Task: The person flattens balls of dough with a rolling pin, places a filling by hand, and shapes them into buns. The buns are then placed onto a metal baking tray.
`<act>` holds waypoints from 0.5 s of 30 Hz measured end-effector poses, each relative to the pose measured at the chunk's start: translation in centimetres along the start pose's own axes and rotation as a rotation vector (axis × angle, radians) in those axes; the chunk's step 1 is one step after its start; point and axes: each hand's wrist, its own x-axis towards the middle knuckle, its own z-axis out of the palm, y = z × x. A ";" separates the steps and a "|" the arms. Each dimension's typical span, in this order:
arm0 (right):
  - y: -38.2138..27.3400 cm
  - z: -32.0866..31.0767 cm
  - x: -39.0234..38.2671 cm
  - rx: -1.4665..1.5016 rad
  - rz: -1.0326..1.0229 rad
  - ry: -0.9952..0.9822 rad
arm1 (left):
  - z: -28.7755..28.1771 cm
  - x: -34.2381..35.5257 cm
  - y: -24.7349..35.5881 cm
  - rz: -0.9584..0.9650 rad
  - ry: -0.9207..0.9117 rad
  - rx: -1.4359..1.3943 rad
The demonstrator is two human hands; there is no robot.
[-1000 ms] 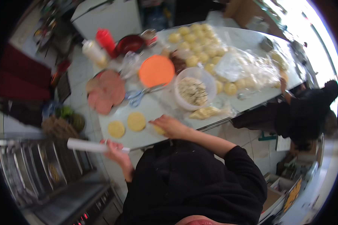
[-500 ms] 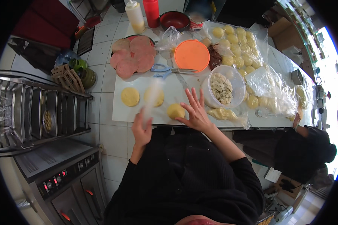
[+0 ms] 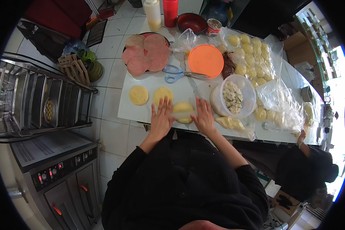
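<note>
A short whitish rolling pin (image 3: 183,114) lies across a piece of yellow dough (image 3: 183,107) near the table's front edge. My left hand (image 3: 160,120) rests flat over its left end, fingers stretched out. Over the right end lies my right hand (image 3: 204,118), fingers also straight and the thumb toward the dough. Much of the pin is hidden under both palms. To the left sit two flat dough rounds; my left fingertips overlap the lower edge of the nearer round (image 3: 162,93), and the other round (image 3: 138,95) lies apart.
Right of my hands stand a clear tub (image 3: 215,97) of white filling and a bag of yellow dough (image 3: 230,123). Beyond are scissors (image 3: 184,73), an orange lid (image 3: 206,61) and pink meat slices (image 3: 147,53). Bagged dough balls (image 3: 249,50) cover the right side, where another person (image 3: 306,165) stands.
My left hand has brought the rolling pin down onto the dough from above the second round. My right hand has moved from beside the dough onto the pin's right end. The dough is pressed wider.
</note>
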 end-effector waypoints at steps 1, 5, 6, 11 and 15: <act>0.3 0.3 1.2 -0.052 -0.027 0.029 | 0.0 1.1 -0.4 -0.036 -0.004 -0.026; 1.8 1.7 6.3 -0.060 -0.037 0.196 | 1.0 6.5 -2.2 -0.103 0.063 0.136; 2.0 1.7 7.6 -0.029 0.076 0.138 | 1.0 7.8 -2.6 -0.143 0.120 0.129; 2.2 1.9 10.1 0.033 0.197 0.157 | 1.3 10.3 -3.6 -0.225 0.230 0.180; 2.1 2.0 6.4 -0.021 0.077 0.090 | 1.4 7.0 -1.6 -0.195 0.121 0.141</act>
